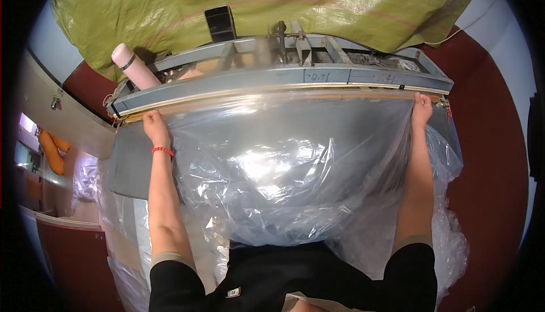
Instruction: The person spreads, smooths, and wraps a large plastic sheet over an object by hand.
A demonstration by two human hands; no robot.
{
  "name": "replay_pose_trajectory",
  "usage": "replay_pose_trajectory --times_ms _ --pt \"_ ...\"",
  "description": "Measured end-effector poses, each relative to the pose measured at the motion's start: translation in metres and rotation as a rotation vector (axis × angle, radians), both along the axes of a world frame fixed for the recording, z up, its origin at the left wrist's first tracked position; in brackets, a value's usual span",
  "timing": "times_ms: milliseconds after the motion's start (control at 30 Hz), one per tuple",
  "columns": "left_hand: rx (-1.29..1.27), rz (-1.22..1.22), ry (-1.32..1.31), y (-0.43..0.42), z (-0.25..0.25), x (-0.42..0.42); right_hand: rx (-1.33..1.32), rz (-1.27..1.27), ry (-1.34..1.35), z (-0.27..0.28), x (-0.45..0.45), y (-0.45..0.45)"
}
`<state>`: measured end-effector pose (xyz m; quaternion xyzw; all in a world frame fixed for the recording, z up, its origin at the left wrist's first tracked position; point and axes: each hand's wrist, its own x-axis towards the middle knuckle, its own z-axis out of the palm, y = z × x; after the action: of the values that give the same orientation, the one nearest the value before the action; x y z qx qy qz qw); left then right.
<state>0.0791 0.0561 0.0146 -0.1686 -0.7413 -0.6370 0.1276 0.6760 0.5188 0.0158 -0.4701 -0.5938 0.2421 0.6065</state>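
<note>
A wide sheet of clear plastic film (255,164) stretches between my two hands, its far edge lying along the long grey metal bar (238,88) of a bench machine. My left hand (154,123) is closed in a pinch on the film's left corner, just in front of the bar's left end; a red bead bracelet (163,152) circles that wrist. On the right, my right hand (421,108) grips the other corner near the bar's right end. The film sags in shiny folds over the grey table (130,167) toward my body. My fingertips are partly hidden.
Behind the bar, a metal frame (227,55) holds loose bits. A pink bottle (135,67) leans at its left, and a phone (220,24) rests against the yellow-green woven sheet (301,5). More crumpled plastic (451,244) hangs at the right. A door (68,102) stands at left.
</note>
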Motion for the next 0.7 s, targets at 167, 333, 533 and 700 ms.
replay_pose_trajectory --times_ms 167,333,533,700 --pt "0.156 0.05 0.019 0.005 0.008 0.011 0.036 -0.052 0.025 -0.013 0.006 0.017" --pt "0.142 0.093 -0.161 0.001 0.028 0.021 -0.107 -0.205 0.076 0.017 0.0 -0.005" --pt "0.222 0.018 -0.189 -0.001 0.021 0.012 -0.105 -0.047 0.239 0.021 0.008 -0.012" --pt "0.053 -0.358 -0.189 -0.034 0.067 0.063 0.221 -0.081 -0.045 0.072 0.065 -0.098"
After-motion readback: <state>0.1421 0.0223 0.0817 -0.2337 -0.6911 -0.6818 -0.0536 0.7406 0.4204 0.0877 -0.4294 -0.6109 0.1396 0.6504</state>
